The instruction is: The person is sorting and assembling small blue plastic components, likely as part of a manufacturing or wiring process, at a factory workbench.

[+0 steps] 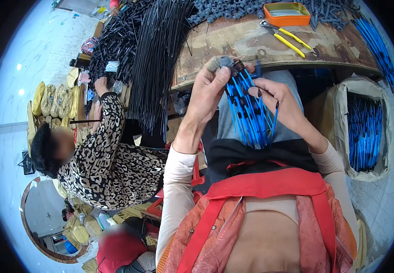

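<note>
My left hand (211, 88) grips a bundle of thin blue rods (247, 113) with black fittings by its upper end. A grey plastic connector (225, 62) shows at the thumb and fingers of that hand. The rods hang down and fan out a little above my lap. At the bundle's right side, my right hand (279, 98) has its fingers bent and closed on a black-tipped blue rod (275, 120); part of the grip is hidden. Both hands are just in front of the table's near edge.
On the worn wooden table (233, 45) lie yellow-handled pliers (290, 41), an orange tin (287, 14), grey connectors (233, 9) and long black rods (158, 59). A lined box (386, 132) of blue rods stands right. More blue rods (379, 54) overhang the far-right edge. A co-worker (110, 154) sits left.
</note>
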`<action>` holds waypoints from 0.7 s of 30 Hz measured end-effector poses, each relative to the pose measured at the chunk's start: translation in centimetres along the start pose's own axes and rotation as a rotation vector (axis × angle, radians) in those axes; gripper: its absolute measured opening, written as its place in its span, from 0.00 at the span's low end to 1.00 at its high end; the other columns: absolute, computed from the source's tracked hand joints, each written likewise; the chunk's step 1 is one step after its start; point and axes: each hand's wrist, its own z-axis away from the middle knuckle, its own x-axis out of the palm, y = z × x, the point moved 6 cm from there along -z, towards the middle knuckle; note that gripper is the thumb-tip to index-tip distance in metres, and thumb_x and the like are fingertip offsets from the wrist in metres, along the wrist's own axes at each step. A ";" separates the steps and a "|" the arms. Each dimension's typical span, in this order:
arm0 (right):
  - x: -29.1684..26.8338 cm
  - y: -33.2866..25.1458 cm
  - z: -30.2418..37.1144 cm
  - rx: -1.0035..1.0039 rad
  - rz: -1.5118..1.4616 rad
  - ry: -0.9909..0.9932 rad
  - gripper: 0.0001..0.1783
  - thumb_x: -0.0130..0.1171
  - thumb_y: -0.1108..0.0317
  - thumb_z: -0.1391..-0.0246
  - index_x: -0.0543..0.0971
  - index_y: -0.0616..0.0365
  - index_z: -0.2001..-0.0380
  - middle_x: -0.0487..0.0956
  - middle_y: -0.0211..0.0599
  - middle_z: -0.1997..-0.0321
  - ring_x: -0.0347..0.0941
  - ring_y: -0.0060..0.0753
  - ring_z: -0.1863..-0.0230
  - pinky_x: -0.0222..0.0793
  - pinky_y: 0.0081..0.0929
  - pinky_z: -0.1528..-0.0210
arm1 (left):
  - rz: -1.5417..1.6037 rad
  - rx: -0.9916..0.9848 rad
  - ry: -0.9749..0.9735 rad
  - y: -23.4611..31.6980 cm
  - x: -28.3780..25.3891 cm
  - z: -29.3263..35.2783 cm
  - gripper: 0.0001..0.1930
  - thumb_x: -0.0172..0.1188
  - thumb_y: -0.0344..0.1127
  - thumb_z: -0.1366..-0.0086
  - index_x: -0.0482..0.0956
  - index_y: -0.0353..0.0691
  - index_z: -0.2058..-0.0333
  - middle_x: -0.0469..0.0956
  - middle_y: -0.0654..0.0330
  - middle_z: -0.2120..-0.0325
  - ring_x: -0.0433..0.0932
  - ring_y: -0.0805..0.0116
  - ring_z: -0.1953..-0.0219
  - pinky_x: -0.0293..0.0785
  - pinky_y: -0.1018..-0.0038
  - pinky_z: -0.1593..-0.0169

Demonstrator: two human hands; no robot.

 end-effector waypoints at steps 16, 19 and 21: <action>2.8 1.0 1.4 0.118 -0.026 -0.116 0.08 0.52 0.69 0.36 0.77 0.62 0.65 0.65 0.26 0.83 0.58 0.12 0.79 0.56 0.20 0.78 | -0.211 -0.030 0.091 -1.3 -0.7 2.7 0.16 0.46 0.40 0.25 0.68 0.31 0.50 0.79 0.52 0.58 0.77 0.67 0.52 0.71 0.70 0.45; 3.1 1.0 1.6 0.149 -0.026 -0.133 0.08 0.53 0.69 0.37 0.76 0.62 0.67 0.64 0.27 0.83 0.57 0.13 0.78 0.55 0.21 0.78 | -0.301 -0.056 0.058 -0.6 -0.5 3.1 0.17 0.45 0.42 0.25 0.68 0.32 0.50 0.78 0.50 0.55 0.77 0.66 0.52 0.70 0.70 0.45; 3.2 1.0 2.0 0.168 -0.007 -0.131 0.08 0.54 0.68 0.37 0.75 0.62 0.67 0.64 0.27 0.83 0.57 0.13 0.78 0.54 0.21 0.78 | -0.492 -0.046 0.113 -0.1 0.0 3.2 0.15 0.47 0.40 0.26 0.68 0.32 0.52 0.80 0.49 0.57 0.78 0.65 0.54 0.71 0.70 0.48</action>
